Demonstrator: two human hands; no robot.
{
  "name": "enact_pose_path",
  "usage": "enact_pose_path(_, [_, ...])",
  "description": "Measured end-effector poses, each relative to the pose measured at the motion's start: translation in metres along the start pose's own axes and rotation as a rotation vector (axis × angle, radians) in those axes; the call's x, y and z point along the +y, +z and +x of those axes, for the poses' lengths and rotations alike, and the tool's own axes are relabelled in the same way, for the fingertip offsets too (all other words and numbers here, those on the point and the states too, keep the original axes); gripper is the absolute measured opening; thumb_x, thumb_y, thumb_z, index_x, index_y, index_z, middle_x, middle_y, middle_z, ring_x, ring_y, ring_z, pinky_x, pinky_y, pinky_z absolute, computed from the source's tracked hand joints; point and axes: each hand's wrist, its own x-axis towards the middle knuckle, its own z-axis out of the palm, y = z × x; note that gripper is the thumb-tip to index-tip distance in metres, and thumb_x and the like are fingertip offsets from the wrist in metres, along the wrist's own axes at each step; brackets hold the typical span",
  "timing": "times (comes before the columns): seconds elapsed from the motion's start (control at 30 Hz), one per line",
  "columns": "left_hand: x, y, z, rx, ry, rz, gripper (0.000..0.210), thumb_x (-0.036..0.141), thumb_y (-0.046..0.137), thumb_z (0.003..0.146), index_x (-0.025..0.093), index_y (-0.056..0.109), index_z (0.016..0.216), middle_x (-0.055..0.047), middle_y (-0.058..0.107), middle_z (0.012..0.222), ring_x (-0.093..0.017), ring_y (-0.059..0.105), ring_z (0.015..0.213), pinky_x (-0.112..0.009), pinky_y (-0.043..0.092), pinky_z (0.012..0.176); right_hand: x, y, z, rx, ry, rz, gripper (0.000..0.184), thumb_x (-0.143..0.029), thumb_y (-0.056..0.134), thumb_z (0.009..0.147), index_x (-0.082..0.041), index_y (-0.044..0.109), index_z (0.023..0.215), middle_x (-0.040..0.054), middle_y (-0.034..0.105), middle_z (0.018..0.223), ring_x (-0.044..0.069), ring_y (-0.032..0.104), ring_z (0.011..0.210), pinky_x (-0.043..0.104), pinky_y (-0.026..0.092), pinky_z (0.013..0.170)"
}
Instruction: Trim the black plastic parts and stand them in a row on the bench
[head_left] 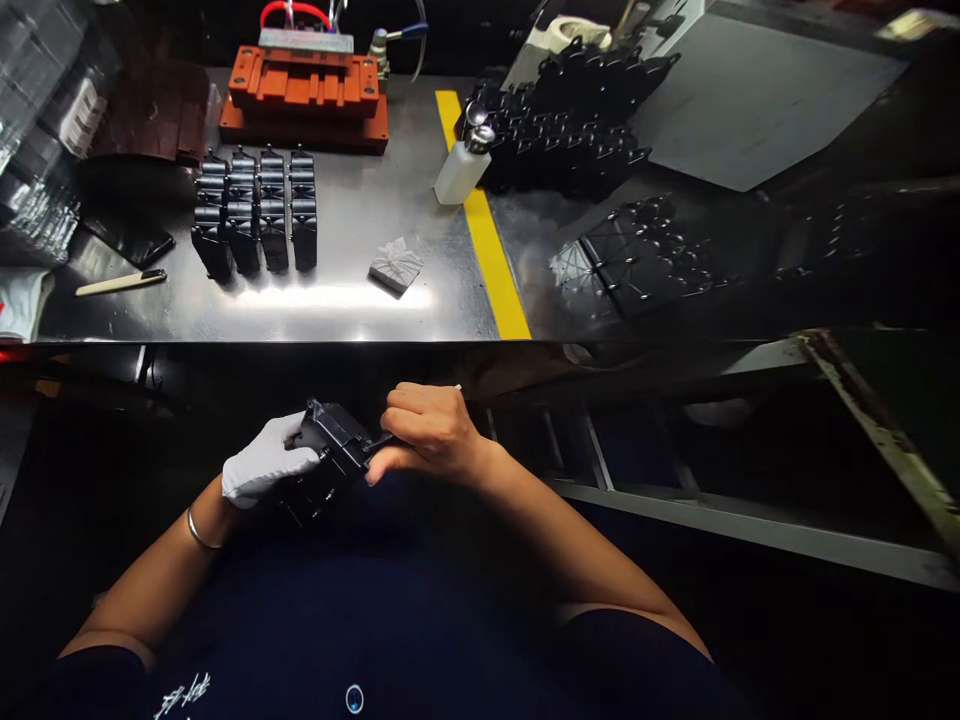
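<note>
Head view: on your side of the shiny steel workbench (360,225), your white-gloved left hand (270,462) grips the boxy black plastic part (341,438). Your bare right hand's (429,430) fingers curl closed around a slender dark object (382,442), mostly hidden, at the part's end. Black plastic pieces (273,215) stand on the workbench.

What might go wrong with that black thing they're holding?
The black part might drop, since the left hand holds it in front of the bench, not over it. The right hand is bare, so its thumb, close to the part's end, could perhaps get scratched.
</note>
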Motion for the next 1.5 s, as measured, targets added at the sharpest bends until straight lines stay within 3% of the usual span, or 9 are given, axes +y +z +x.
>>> enact_pose_path(0.63, [-0.001,0.001,0.004,0.041,0.005,0.071,0.06,0.058,0.073,0.065,0.01,0.065,0.101,-0.008,0.066,0.085,-0.02,0.058,0.075,-0.029,0.047,0.067,-0.002,0.001,-0.002,-0.01,0.082,0.032,0.063,-0.069,0.035,0.087,-0.017,0.048,0.054,-0.0014,0.04,0.051,0.009,0.035,0.05,0.025,0.022,0.049])
enact_pose_path(0.8, [0.001,-0.001,0.003,0.032,0.022,0.092,0.065,0.062,0.073,0.062,0.011,0.066,0.101,-0.008,0.067,0.086,-0.021,0.06,0.076,-0.031,0.049,0.068,-0.001,-0.001,-0.003,-0.201,0.158,0.219,0.063,-0.068,0.034,0.089,-0.018,0.043,0.053,-0.002,0.041,0.05,0.008,0.036,0.047,0.026,0.019,0.047])
enact_pose_path(0.93, [0.008,-0.009,-0.001,0.026,0.027,0.149,0.06,0.054,0.076,0.062,0.013,0.067,0.105,-0.007,0.068,0.085,-0.021,0.062,0.075,-0.031,0.051,0.066,0.003,-0.006,-0.011,-0.394,0.139,0.629,0.064,-0.069,0.037,0.088,-0.018,0.037,0.049,-0.0048,0.035,0.045,0.006,0.03,0.042,0.023,0.021,0.045])
enact_pose_path(1.07, [0.029,-0.018,-0.002,-0.012,0.015,0.282,0.049,0.044,0.076,0.067,0.016,0.069,0.106,-0.006,0.07,0.086,-0.023,0.065,0.075,-0.032,0.054,0.065,0.002,-0.008,-0.009,-0.268,0.372,0.836,0.058,-0.068,0.047,0.084,-0.015,0.057,0.064,-0.0011,0.052,0.055,0.007,0.044,0.048,0.02,0.032,0.047])
enact_pose_path(1.17, [0.046,-0.019,0.0,-0.078,0.02,0.481,0.047,0.036,0.076,0.069,0.022,0.067,0.113,-0.004,0.072,0.095,-0.023,0.068,0.083,-0.034,0.056,0.072,-0.005,0.0,0.0,-0.334,0.554,0.782,0.047,-0.059,0.066,0.074,-0.014,0.059,0.068,-0.0024,0.052,0.057,0.008,0.044,0.051,0.02,0.032,0.048])
enact_pose_path(1.23, [0.049,-0.021,0.001,0.064,0.127,0.593,0.048,0.034,0.077,0.068,0.024,0.066,0.113,-0.004,0.071,0.103,-0.024,0.067,0.094,-0.036,0.055,0.084,-0.007,0.009,0.004,-0.352,0.65,0.784,0.044,-0.053,0.069,0.073,-0.015,0.053,0.059,-0.0045,0.043,0.053,0.006,0.038,0.05,0.02,0.027,0.046])
enact_pose_path(1.37, [0.031,-0.022,-0.001,0.879,0.408,0.39,0.064,0.027,0.08,0.069,0.022,0.053,0.126,-0.009,0.06,0.125,-0.023,0.058,0.113,-0.041,0.043,0.104,-0.005,0.03,-0.002,-0.02,0.926,0.839,0.047,-0.054,0.064,0.075,-0.017,0.042,0.053,-0.0052,0.034,0.052,0.006,0.03,0.049,0.022,0.024,0.045])
enact_pose_path(1.4, [0.024,-0.019,-0.002,0.958,0.395,0.197,0.065,0.026,0.079,0.07,0.023,0.05,0.128,-0.01,0.057,0.129,-0.022,0.057,0.115,-0.041,0.043,0.104,-0.006,0.035,-0.005,0.068,0.976,0.862,0.049,-0.056,0.062,0.075,-0.018,0.041,0.053,-0.0053,0.034,0.052,0.006,0.03,0.049,0.022,0.025,0.045])
enact_pose_path(1.5, [0.009,-0.002,-0.004,0.648,0.166,-0.453,0.048,0.026,0.074,0.077,0.022,0.055,0.121,-0.009,0.059,0.129,-0.024,0.059,0.115,-0.042,0.05,0.098,-0.014,0.051,-0.01,0.177,1.055,0.918,0.052,-0.06,0.057,0.077,-0.019,0.038,0.053,-0.0053,0.032,0.051,0.006,0.027,0.049,0.022,0.025,0.045])
